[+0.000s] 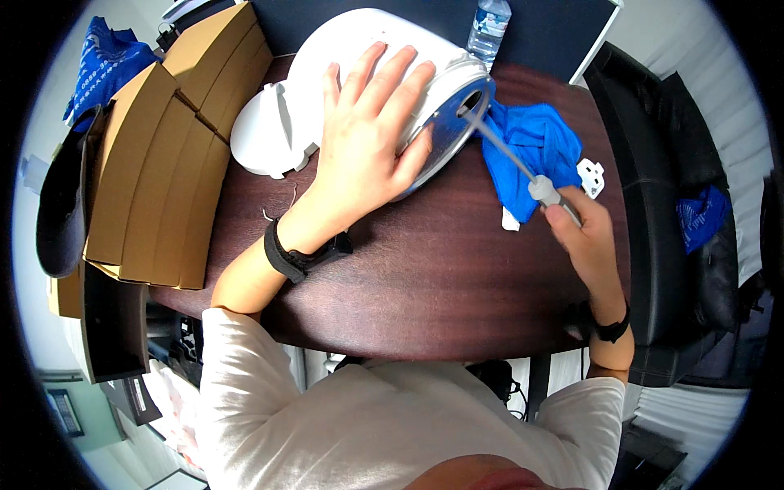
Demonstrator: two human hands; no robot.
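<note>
A large white rounded appliance housing (347, 37) lies on its side at the far middle of the table. My left hand (367, 135) rests flat on it with the fingers spread. On its right end is a shiny metallic face (449, 131) with a dark round opening. My right hand (586, 233) is wrapped round the grey handle of a screwdriver (542, 189). The long thin shaft points up and left, its tip at the opening; whether it touches a screw cannot be seen. A round white lid-like part (260, 135) adjoins the housing's left side.
The dark brown table (392, 294) carries a crumpled blue cloth (535, 147) right of the housing. Beside the cloth lies a small white plastic piece (591, 177). A water bottle (488, 33) stands behind. Brown cardboard boxes (147, 180) line the left edge; a black sofa (653, 212) is on the right.
</note>
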